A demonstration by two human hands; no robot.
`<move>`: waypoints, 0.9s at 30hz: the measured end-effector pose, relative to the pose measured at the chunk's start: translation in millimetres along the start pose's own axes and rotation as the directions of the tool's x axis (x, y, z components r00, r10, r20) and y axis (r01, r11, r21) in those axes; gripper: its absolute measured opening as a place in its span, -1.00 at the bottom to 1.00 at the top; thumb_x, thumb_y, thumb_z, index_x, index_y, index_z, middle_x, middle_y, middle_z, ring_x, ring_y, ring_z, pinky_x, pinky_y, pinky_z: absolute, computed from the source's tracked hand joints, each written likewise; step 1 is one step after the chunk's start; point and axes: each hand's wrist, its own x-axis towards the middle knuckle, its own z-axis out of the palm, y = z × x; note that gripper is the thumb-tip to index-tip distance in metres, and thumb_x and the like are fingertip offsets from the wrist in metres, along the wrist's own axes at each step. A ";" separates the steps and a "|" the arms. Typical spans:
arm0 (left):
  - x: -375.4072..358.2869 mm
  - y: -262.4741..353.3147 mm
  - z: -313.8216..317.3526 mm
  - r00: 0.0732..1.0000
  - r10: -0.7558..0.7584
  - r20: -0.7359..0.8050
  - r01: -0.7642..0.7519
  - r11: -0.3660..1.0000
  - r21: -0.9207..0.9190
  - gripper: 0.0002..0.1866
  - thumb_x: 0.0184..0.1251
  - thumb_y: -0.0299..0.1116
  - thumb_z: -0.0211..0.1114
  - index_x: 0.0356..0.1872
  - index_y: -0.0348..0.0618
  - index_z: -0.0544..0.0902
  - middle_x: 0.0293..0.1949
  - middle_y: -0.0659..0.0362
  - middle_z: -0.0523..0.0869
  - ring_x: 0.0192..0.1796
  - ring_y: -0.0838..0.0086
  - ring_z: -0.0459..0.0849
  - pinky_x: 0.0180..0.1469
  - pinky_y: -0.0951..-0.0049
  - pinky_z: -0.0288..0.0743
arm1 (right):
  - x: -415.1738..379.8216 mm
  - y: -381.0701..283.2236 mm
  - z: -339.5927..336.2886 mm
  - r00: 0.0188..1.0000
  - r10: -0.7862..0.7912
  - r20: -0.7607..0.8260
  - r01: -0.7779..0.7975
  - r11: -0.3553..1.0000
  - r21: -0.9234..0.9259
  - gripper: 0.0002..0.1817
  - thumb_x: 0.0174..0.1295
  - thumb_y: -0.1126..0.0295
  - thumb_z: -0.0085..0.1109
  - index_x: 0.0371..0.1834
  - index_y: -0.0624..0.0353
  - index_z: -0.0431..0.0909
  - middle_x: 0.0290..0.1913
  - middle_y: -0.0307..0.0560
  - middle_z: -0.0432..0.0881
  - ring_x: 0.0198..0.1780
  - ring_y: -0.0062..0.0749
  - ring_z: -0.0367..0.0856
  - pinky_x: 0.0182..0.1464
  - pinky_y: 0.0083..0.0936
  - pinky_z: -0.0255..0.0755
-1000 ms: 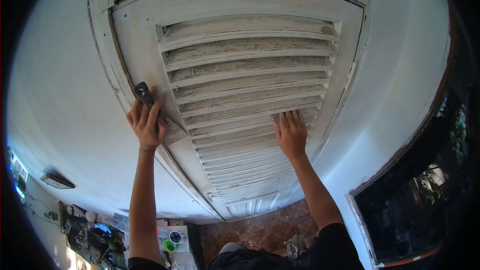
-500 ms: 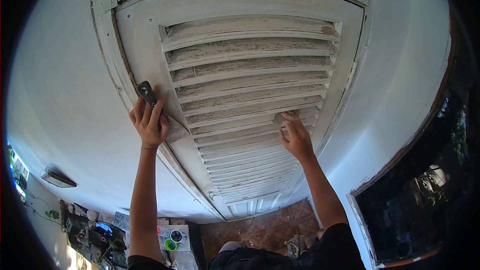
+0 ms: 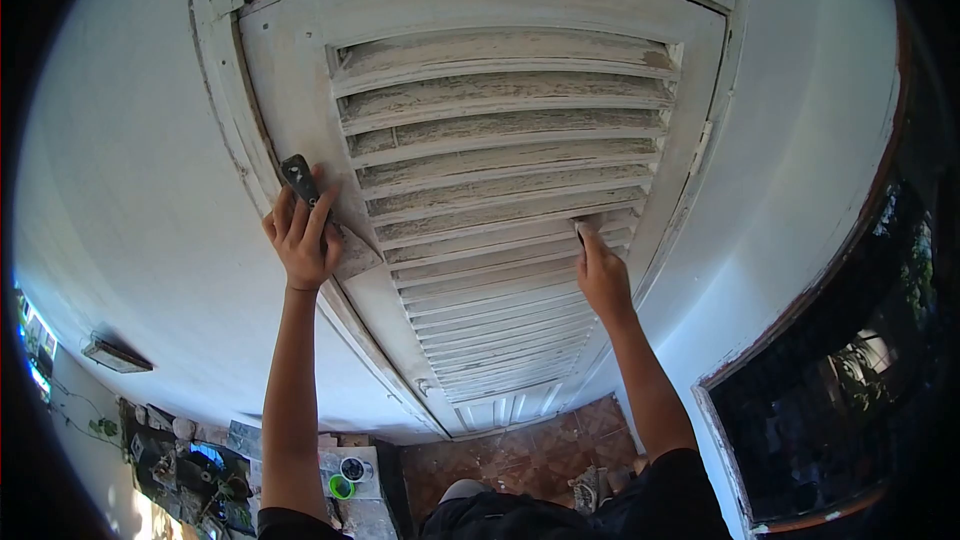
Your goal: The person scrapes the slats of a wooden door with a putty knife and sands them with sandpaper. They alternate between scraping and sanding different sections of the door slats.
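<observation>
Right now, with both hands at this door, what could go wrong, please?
The scraper in the left hand is close to the slats; if it slips, its blade might scratch the door. The right hand is bare and at the slats, whose paint looks worn, so rough edges could perhaps scrape it.

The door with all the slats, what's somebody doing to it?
A person is working at the slatted door with bare hands. The left hand holds a dark-handled scraper, its blade over the door beside the slats. The right hand is up at the slats, toward their right end; whether it grips something small is hard to tell. The upper slats look worn and patchy.
</observation>
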 end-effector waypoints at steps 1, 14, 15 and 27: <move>-0.7 -0.2 0.1 1.000 0.000 0.002 0.000 1.000 0.001 -0.45 -0.05 -0.36 0.08 0.10 0.10 0.66 0.27 0.24 0.60 0.33 0.24 0.42 0.25 0.30 0.15 | 2.6 -1.4 -7.2 1.000 -0.016 -0.012 0.016 1.000 -0.020 -0.46 0.07 0.61 0.22 0.20 0.21 0.40 0.22 0.17 0.53 0.23 -0.02 0.54 0.23 -0.16 0.51; -2.7 -1.3 2.3 1.000 0.004 -0.011 -0.004 1.000 0.007 -0.43 -0.06 -0.35 0.11 0.11 0.13 0.66 0.27 0.26 0.60 0.34 0.24 0.42 0.26 0.30 0.15 | 6.5 -19.6 7.8 0.982 -0.026 -0.188 -0.035 0.950 -0.311 -0.29 0.03 0.33 0.36 0.30 0.24 0.37 0.37 0.15 0.33 0.31 0.02 0.41 0.20 -0.24 0.47; -1.8 -0.5 2.0 1.000 0.004 -0.005 -0.004 1.000 0.003 -0.43 -0.06 -0.35 0.11 0.11 0.13 0.66 0.27 0.26 0.60 0.34 0.24 0.42 0.26 0.30 0.15 | 5.9 -26.7 14.2 0.983 -0.021 -0.184 -0.038 0.949 -0.312 -0.29 0.03 0.33 0.36 0.30 0.24 0.37 0.37 0.15 0.33 0.31 0.02 0.41 0.20 -0.24 0.47; -4.7 0.0 2.8 1.000 0.002 0.006 -0.002 1.000 0.006 -0.45 -0.01 -0.35 0.11 0.13 0.14 0.65 0.27 0.25 0.60 0.38 0.27 0.39 0.29 0.30 0.13 | 2.7 -18.4 25.0 0.966 -0.199 -0.165 0.155 0.957 -0.246 -0.38 0.07 0.54 0.16 0.29 0.31 0.37 0.36 0.15 0.39 0.35 -0.03 0.42 0.15 -0.22 0.47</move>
